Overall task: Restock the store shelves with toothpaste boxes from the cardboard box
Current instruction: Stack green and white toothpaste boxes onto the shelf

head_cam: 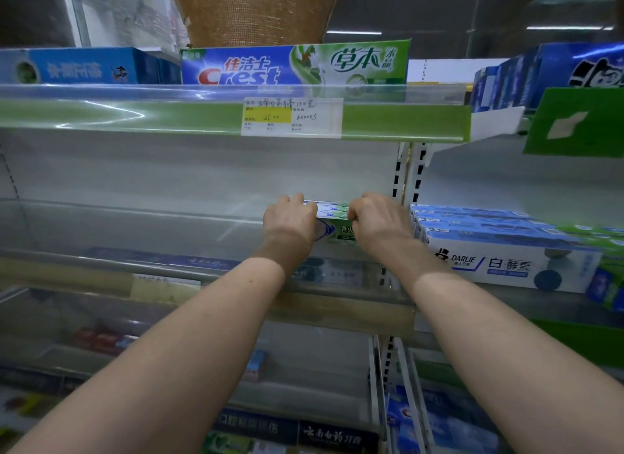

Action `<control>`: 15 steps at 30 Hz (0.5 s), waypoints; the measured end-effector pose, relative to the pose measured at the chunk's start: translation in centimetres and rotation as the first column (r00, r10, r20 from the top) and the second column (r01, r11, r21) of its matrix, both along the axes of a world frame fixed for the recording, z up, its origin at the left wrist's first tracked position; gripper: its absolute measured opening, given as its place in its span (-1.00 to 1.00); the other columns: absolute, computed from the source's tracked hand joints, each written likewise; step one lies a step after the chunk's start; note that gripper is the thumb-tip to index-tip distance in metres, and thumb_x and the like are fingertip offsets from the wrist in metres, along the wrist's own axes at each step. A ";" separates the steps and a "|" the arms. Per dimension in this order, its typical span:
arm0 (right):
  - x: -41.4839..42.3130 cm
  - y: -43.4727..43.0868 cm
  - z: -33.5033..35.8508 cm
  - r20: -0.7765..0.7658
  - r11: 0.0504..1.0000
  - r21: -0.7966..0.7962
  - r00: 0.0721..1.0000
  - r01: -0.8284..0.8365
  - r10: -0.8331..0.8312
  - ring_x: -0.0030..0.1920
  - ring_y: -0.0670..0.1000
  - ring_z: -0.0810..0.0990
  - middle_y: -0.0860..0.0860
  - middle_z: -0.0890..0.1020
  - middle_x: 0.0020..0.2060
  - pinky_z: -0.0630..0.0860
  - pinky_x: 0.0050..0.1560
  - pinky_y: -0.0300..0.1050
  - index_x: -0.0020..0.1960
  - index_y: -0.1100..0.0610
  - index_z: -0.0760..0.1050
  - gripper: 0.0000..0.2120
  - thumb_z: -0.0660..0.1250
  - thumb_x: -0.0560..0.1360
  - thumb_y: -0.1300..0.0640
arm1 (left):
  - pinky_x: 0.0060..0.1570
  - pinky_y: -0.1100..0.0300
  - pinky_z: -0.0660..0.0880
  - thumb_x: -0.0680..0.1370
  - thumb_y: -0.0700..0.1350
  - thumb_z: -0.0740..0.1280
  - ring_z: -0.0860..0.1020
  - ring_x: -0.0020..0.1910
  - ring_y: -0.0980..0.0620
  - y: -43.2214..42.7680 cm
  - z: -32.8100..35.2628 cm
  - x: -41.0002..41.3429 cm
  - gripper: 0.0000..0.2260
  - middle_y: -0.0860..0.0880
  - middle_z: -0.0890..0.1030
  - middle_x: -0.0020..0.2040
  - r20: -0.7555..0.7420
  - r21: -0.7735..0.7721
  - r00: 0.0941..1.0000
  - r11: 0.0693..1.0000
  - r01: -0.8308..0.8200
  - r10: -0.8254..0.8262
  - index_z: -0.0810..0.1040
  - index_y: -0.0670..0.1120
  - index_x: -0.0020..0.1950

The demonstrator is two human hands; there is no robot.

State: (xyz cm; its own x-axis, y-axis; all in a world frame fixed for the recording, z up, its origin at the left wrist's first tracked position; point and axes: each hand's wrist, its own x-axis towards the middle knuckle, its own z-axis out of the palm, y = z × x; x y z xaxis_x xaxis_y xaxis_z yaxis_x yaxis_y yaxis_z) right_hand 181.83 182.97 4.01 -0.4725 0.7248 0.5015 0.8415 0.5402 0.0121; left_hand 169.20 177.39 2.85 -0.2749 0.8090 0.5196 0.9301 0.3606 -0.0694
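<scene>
A small stack of boxes (332,222) is gripped at each end by curled left hand (289,221) and right hand (380,221), set on the shelf (135,227), likely to square them.

Dim store, cool light from white ceiling strip lamps (354,33) overhead. Glare streaks on glossy green shelf-edge strip (101,115). My forearms (189,335) lit; my left hand (290,222) and right hand (380,222) in shelf shadow. Lower shelves (169,352) soft, blurred. Edges bowed by wide lens.
</scene>
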 end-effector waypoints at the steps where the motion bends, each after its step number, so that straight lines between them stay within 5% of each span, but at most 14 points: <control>1: -0.1 0.1 -0.1 -0.005 1.000 0.003 1.000 0.000 0.000 0.11 0.10 0.46 0.05 0.51 0.06 0.38 -0.06 -0.08 0.16 0.07 0.53 -0.75 0.25 0.54 0.27 | -0.04 0.09 0.33 0.58 0.03 0.23 0.40 0.16 -0.11 0.0 -0.1 0.0 -0.70 -0.10 0.44 0.18 0.000 0.004 1.000 1.000 0.001 -0.001 0.46 -0.08 0.24; 11: -0.6 -0.5 0.2 0.031 0.999 -0.002 0.998 0.048 -0.048 0.12 0.09 0.44 0.06 0.50 0.08 0.37 -0.07 -0.07 0.18 0.10 0.49 -0.74 0.25 0.53 0.31 | -0.09 0.13 0.26 0.55 -0.07 0.30 0.38 0.18 -0.09 0.2 -0.6 -0.5 -0.70 -0.09 0.42 0.19 0.002 0.041 0.999 0.998 0.039 -0.039 0.43 -0.08 0.27; 15: -1.3 -1.7 1.5 -0.009 0.993 -0.110 0.999 0.044 -0.045 0.13 0.10 0.48 0.07 0.51 0.11 0.38 -0.03 -0.10 0.20 0.10 0.52 -0.73 0.25 0.53 0.25 | 0.10 0.09 0.36 0.55 -0.06 0.26 0.39 0.21 -0.10 -1.1 -0.3 -1.5 -0.67 -0.11 0.46 0.19 0.211 0.125 0.965 0.983 0.133 -0.158 0.44 -0.10 0.31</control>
State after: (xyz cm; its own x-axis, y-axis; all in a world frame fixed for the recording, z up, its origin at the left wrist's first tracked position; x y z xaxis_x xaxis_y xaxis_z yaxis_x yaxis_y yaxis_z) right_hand 180.55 181.30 5.50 -0.4332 0.7958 0.4231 0.8644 0.4998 -0.0552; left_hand 167.70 176.29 2.59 -0.2754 0.7908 0.5465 0.9611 0.2144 0.1741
